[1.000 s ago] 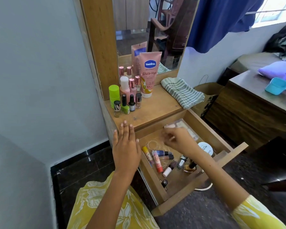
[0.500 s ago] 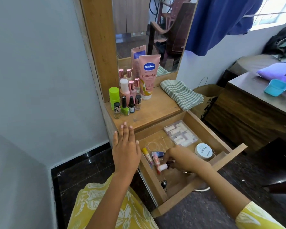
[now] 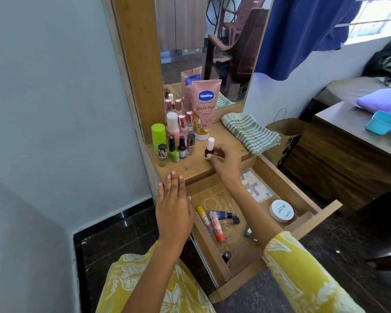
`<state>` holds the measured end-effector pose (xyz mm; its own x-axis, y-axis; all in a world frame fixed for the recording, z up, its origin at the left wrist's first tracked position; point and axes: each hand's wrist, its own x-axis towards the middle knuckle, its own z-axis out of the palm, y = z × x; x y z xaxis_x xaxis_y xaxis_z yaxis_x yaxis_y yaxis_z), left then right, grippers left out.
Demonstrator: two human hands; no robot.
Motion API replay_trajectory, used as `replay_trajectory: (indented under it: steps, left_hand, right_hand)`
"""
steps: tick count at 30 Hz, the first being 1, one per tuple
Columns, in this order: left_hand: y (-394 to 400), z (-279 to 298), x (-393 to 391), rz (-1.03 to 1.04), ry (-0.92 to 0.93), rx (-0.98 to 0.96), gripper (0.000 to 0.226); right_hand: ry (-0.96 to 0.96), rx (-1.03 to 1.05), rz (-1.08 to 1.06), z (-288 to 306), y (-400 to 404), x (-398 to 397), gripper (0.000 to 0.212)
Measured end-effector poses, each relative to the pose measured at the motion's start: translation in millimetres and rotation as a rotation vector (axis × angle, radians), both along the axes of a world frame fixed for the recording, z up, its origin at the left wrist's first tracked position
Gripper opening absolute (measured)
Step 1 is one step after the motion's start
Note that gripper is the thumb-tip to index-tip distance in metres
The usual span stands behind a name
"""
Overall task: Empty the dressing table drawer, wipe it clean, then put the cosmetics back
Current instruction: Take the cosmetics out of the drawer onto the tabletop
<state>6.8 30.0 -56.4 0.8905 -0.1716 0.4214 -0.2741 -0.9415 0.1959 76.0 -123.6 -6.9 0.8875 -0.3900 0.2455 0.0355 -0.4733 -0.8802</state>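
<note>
While the right hand (image 3: 224, 162) curls its fingertips around the base of a small dark-red nail polish bottle with a tall white cap (image 3: 209, 148), it sets that bottle upright on the wooden tabletop of the dressing table (image 3: 226, 152), near the middle and just to the right of the cluster already standing at the back left corner; placing it beside its kind looks like a way to keep the emptied cosmetics grouped and leave the front edge free. That cluster holds a bright green cylindrical container (image 3: 158, 137), several little nail polish bottles with black caps (image 3: 182, 147), pink bottles with rose-gold caps (image 3: 182, 125) and a tall pink Vaseline lotion tube (image 3: 205, 109) standing on its cap against the mirror (image 3: 208, 41). A folded green-and-white striped cloth (image 3: 250, 133) lies at the back right corner, probably kept ready for the wiping step. The left hand (image 3: 174, 208) is flat with straight fingers, holding nothing, its fingertips at the front left edge of the tabletop, seemingly for balance. Below, the pulled-out wooden drawer (image 3: 303, 193) is not yet empty: lip gloss tubes in yellow, blue and red (image 3: 219, 222) lie near its left wall, a round white jar (image 3: 281, 210) near the front right corner, a clear packet of white pieces (image 3: 255, 185) toward the back, so the emptying stage seems roughly midway
</note>
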Motion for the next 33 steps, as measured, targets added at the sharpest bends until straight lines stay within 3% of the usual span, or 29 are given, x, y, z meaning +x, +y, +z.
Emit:
replay_trajectory:
  steps: [13,15,18,22,26,33]
  left_hand:
    - [-0.2,0.7,-0.6,0.004,0.000,-0.018,0.051]
    - [-0.1,0.4,-0.7,-0.001,0.000,-0.027,0.051]
    - [0.1,-0.5,-0.3,-0.004,0.009,-0.016,0.051]
    - [0.2,-0.6,0.2,0.000,0.029,0.010,0.053]
    - [-1.0,0.2,0.0,0.007,0.030,0.011,0.053]
    - [0.8,-0.3,0.4,-0.005,0.018,0.007,0.053]
  right_hand:
    - [0.038,0.021,-0.008,-4.9,11.3,24.0,0.037]
    - [0.011,-0.087,0.010,-5.3,0.8,5.2,0.037]
    - [-0.041,-0.366,0.195,-3.8,-19.7,-36.7,0.017]
    - [0.258,-0.727,0.519,-13.7,-43.0,-79.4,0.017]
    - [0.633,-0.990,0.589,-27.4,-66.8,-102.5,0.027]
    - [0.797,-1.178,0.535,-24.0,-69.2,-111.4,0.036]
